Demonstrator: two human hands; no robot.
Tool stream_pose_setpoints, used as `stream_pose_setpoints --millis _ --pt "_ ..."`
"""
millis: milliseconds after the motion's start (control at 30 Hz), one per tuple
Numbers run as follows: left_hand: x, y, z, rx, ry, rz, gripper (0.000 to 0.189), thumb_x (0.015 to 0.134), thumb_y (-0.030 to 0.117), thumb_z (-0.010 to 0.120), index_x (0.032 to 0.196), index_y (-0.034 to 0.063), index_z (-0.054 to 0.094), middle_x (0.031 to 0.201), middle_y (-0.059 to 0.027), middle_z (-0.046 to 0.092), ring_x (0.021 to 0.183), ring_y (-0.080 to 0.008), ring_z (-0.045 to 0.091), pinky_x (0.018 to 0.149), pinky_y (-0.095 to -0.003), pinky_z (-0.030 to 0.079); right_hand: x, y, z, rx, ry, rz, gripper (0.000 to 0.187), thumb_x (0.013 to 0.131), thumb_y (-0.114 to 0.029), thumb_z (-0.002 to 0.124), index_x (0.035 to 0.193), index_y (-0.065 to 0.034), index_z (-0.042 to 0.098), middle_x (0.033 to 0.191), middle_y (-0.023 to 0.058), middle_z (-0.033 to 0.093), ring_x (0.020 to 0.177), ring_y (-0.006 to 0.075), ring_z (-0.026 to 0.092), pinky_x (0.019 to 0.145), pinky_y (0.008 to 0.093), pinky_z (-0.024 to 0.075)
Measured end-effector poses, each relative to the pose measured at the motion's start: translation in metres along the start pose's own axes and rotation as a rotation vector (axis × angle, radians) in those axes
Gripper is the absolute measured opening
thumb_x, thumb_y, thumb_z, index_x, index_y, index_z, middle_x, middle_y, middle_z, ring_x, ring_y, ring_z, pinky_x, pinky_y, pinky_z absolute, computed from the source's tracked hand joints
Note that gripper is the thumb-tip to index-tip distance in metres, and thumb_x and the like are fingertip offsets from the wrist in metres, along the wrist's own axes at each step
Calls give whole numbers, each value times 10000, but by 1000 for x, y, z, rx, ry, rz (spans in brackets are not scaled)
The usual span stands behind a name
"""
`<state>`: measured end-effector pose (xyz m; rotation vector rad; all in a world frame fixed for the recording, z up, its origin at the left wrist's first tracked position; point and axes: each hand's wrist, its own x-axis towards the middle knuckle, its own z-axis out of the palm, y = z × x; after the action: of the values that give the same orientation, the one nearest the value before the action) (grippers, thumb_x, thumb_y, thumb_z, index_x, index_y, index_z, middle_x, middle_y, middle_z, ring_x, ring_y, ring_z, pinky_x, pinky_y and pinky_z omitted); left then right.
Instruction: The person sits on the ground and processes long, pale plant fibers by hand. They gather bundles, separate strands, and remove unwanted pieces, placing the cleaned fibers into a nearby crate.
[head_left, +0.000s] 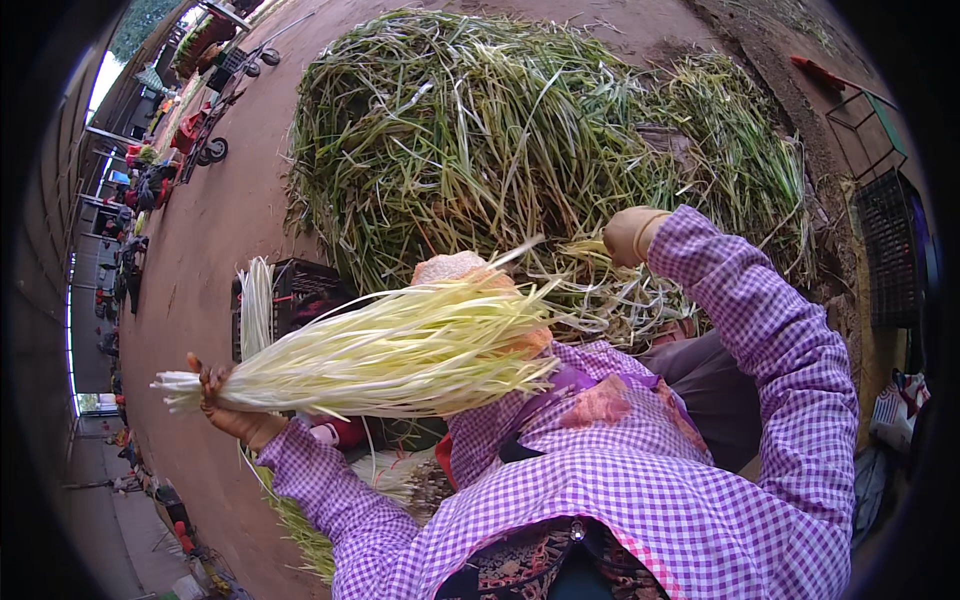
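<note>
My left hand is closed around the white stem end of a large bundle of pale yellow chives. The leaf tips fan out to the right, over an orange and white cloth on my lap. My right hand, in a tan glove, is raised at the edge of a heap of green leaves. Its fingers are curled and mostly turned from view, so whether it holds anything cannot be told. Loose pale leaves lie just below and left of it.
A dark crate stands left of the heap, with a white-stemmed bundle beside it. More bundles lie below my left forearm. A black crate and a green metal frame are at right. Wheeled carts stand far left.
</note>
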<state>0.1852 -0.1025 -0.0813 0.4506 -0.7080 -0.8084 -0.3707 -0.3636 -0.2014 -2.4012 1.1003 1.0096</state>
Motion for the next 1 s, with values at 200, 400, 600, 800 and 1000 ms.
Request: stream_pose_setpoints --millis 200,400,600,800,1000 --pt "-30 47 -33 282 70 140 588 847 17 633 1417 -25 496 825 1 601 761 -104 555 791 -275 473 0 44 14 489 122 -34 289 897 -296 720 1137 -137 746 1007 87 750 910 240 707 820 393 547" --pt "-40 54 -40 325 110 101 602 820 26 667 1406 15 527 837 -2 604 732 -124 554 784 -322 471 -20 11 5 1010 203 -287 222 915 -223 701 1104 -114 740 903 63 752 752 193 696 741 339 556" --pt "-35 36 -11 196 29 151 648 819 21 666 1431 -39 461 839 3 569 740 -96 543 769 -264 468 -32 -42 -13 1213 638 -504 183 926 -176 694 1089 -101 732 910 83 753 782 178 706 751 315 565" --pt "-24 19 23 -37 -61 95 599 835 -46 615 1413 -69 458 876 -10 549 770 -99 556 824 -250 493 -23 -100 -34 908 897 -609 175 884 -222 704 1029 -138 754 895 98 735 837 300 702 782 395 568" --pt "-18 5 39 -129 -169 89 602 865 -16 605 1441 -20 432 868 14 541 808 -91 562 841 -264 507 -6 -139 -38 845 732 -430 270 914 -391 675 1065 -175 734 856 98 739 804 284 710 771 417 548"
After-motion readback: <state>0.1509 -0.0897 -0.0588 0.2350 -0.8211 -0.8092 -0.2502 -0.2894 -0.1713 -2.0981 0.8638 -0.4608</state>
